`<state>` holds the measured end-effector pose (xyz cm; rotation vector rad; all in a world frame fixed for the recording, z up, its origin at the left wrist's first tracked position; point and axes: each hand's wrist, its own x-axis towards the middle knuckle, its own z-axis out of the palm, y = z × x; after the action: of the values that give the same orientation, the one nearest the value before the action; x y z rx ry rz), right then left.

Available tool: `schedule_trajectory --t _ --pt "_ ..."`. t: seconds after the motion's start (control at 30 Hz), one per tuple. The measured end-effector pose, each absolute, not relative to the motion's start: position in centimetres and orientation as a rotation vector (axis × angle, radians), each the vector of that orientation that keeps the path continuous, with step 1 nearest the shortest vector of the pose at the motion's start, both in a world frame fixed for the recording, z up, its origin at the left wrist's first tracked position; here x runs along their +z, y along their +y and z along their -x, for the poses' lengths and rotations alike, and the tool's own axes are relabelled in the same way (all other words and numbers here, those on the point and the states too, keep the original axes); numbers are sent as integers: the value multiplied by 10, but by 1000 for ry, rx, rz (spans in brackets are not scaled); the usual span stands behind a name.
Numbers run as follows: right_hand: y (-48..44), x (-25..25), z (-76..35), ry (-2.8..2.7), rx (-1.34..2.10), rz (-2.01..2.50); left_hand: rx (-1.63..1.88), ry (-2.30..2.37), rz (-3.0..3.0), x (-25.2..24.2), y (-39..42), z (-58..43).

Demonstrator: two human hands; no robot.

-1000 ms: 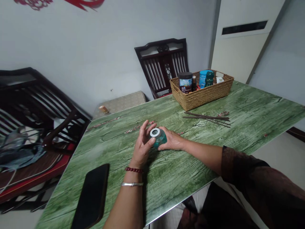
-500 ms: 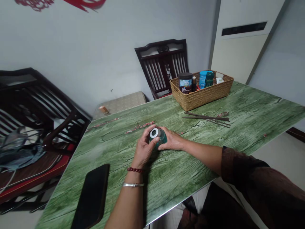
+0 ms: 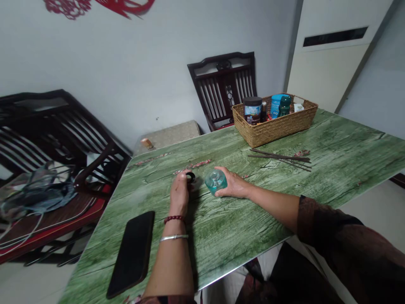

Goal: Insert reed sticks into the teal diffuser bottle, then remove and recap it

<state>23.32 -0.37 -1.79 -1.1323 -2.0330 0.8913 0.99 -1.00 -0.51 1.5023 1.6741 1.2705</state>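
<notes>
My right hand (image 3: 232, 183) is closed around a small clear glass bottle (image 3: 215, 181) with blue-green liquid inside; its round neck faces up and bears no cap. Left of the bottle, my left hand (image 3: 179, 190) pinches a ring-shaped cap (image 3: 190, 177), dark on the side that shows. A gap of green tabletop lies between cap and bottle. Several thin dark sticks (image 3: 280, 157) lie crossed on the table beyond my right hand.
A woven basket (image 3: 275, 131) with jars and bottles stands at the back right of the green table (image 3: 247, 228). A black phone (image 3: 131, 253) lies at the left. Dark wooden chairs (image 3: 226, 90) stand behind and to the left.
The cap has come off the bottle's neck, and my left hand has carried it left. My right hand still holds the bottle. The view has shifted slightly.
</notes>
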Motion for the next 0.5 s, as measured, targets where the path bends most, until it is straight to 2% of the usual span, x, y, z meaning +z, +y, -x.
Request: schedule_trajectory --t 0.1,0.37,0.5 --pt "-5 -16 -232 -2036 899 1144 961 1940 -1803 -6 -10 -12" --pt "-2 -19 -232 -2014 911 1159 624 2197 -1920 -5 -7 -4" --pt "-5 -12 -228 -1960 946 1132 718 2248 -1878 -1 -5 5"
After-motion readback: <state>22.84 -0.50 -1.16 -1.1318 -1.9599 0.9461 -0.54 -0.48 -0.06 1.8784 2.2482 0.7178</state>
